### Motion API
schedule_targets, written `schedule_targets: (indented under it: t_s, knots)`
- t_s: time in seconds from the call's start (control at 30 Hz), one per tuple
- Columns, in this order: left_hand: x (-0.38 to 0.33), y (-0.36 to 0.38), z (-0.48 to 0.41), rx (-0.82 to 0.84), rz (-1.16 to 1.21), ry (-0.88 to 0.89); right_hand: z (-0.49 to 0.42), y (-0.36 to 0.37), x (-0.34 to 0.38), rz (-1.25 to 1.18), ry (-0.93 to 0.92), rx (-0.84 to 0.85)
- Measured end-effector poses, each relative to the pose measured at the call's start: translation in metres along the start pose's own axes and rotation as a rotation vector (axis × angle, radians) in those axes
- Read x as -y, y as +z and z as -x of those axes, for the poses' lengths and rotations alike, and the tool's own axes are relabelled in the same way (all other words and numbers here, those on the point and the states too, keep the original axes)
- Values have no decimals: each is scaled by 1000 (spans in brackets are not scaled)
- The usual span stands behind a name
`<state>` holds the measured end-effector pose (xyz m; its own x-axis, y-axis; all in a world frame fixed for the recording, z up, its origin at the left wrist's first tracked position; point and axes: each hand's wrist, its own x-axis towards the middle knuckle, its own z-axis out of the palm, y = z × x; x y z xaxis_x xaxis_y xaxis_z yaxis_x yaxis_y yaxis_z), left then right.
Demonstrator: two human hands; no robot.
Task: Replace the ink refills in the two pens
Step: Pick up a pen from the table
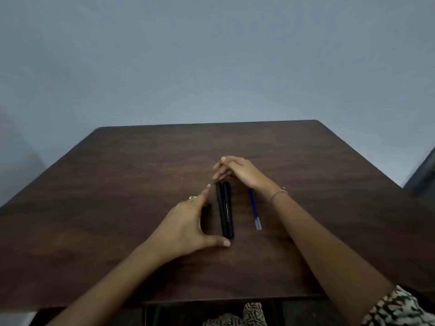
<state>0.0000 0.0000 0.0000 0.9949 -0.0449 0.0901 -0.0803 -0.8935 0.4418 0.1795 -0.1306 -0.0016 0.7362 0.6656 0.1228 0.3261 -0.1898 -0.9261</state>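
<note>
Two black pens (pixel 225 209) lying side by side and touching on the dark wooden table (pixel 117 184), roughly lengthwise away from the body, white lettering on the right-hand one. Framed by the left hand (pixel 190 222): spread wide, index fingertip beside the far ends, thumb tip at the near ends, palm off to the pens' left, nothing gripped. Ring (pixel 192 197) on one finger. Just beyond the pens' far tips, the right hand (pixel 235 169), fingers curled downward and bunched; whether anything is pinched, cannot tell. Near the right wrist, on the thumb side, two blue refills (pixel 255 209) lying together on the table, apart from the pens. Bracelet (pixel 279 194) on that wrist. Patterned sleeve (pixel 397 309) at the right elbow.
</note>
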Motion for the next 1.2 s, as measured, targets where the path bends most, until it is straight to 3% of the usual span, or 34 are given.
schedule_targets:
  t_s: [0.4,0.9,1.07,1.2]
  knots:
    - [-9,1,4,-67,-17,28,15,8,-5,-19,-14,-81]
    - [-2,-1,-4,-64,-6,17,13,2,-7,48,-57,-30]
    - [-2,-5,-8,-66,101,-33,14,-3,-2,33,-110,-101]
    - [-3,-8,-12,-125,36,-40,21,-4,8,-58,-186,-169]
